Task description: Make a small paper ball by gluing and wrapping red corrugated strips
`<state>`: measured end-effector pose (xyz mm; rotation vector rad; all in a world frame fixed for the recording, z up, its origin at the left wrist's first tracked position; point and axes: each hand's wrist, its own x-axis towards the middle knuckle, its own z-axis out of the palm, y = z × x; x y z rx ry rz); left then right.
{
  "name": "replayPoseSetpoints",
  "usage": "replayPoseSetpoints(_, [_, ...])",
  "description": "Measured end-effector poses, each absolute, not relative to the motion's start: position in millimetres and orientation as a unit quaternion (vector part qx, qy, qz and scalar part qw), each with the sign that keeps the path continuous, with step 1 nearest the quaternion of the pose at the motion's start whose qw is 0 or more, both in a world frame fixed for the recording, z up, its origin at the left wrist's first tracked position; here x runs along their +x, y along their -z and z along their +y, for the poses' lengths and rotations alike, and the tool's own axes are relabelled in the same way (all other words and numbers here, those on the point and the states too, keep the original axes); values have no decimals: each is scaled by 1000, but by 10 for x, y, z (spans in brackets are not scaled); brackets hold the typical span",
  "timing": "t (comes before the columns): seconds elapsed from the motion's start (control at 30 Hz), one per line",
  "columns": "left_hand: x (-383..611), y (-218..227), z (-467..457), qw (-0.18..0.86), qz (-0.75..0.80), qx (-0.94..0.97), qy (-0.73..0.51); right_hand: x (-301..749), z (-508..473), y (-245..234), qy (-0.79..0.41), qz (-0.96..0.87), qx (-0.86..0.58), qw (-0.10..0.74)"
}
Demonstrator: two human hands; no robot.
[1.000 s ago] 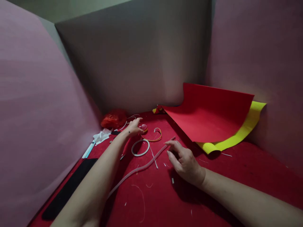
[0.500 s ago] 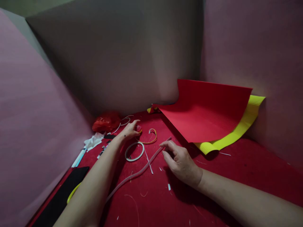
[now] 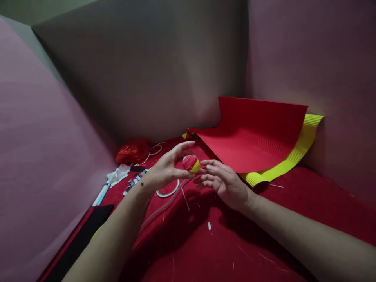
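A small ribbed ball point(image 3: 190, 163), red and yellow, is between the thumb and fingers of my left hand point(image 3: 167, 166), above the red surface. My left forefinger stretches out over the ball. To the right of the ball is my right hand point(image 3: 225, 182), its fingers stretched apart, with the fingertips close beside it; whether they touch it I cannot tell. A pale, see-through strip point(image 3: 164, 205) runs below my hands, its far end hidden near them. Partly behind my left hand lies a white ring-shaped coil point(image 3: 169, 194).
Curved red corrugated sheet point(image 3: 252, 137) lies over a yellow one point(image 3: 282, 168) at the right. At the left are a red plastic bag point(image 3: 132, 150), a white tissue point(image 3: 118, 175) and a black flat piece point(image 3: 79, 243). White scraps point(image 3: 209, 226) dot the red surface point(image 3: 223, 254).
My left hand has picked up the ball and brought it right and nearer. My right hand has opened its fingers towards the ball.
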<state>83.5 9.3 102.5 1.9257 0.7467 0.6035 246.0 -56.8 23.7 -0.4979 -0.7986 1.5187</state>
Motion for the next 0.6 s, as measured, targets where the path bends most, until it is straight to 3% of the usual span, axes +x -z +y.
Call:
replayPoseSetpoints(0.13, [916, -991, -155, 550, 246, 770, -212, 2485, -603, -296, -730, -308, -156, 589])
replayPoseSetpoints(0.33, [877, -962, -224, 518, 261, 790, -200, 2504, -645, -293, -760, -301, -155, 555])
replayPoseSetpoints(0.6, [827, -1035, -364, 550, 292, 754, -207, 2507, -611, -238, -776, -259, -197, 541])
